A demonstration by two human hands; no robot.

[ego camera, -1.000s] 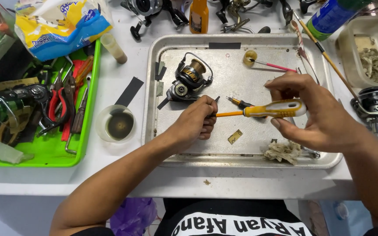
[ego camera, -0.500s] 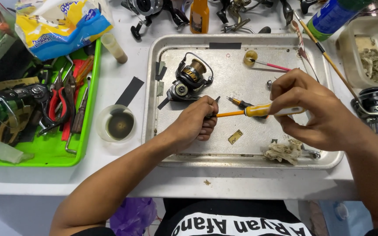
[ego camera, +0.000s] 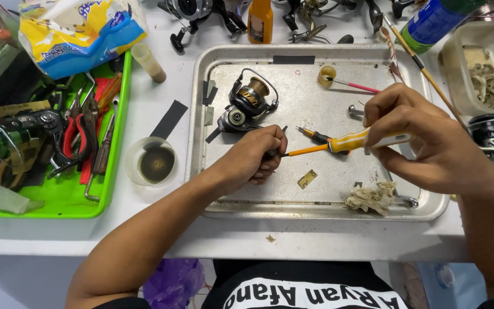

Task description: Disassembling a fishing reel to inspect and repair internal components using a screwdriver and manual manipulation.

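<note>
Since earlier, right hand (ego camera: 424,137) slid its pinch down the yellow screwdriver (ego camera: 344,143), tip aimed at a small part pinched in left hand (ego camera: 255,157) over the metal tray (ego camera: 201,114), w/ fishing reel (ego camera: 247,106) beside.

Metal tray (ego camera: 315,201): dull, scratched, stained. Screwdriver (ego camera: 344,143): glossy yellow plastic handle, orange shaft. Fishing reel (ego camera: 247,106): shiny black-and-gold metal. Rag (ego camera: 370,198): frayed cloth.

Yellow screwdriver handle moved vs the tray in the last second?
Yes. The yellow screwdriver handle has tilted up toward the metal tray's far edge, gripped by the right hand.
</note>
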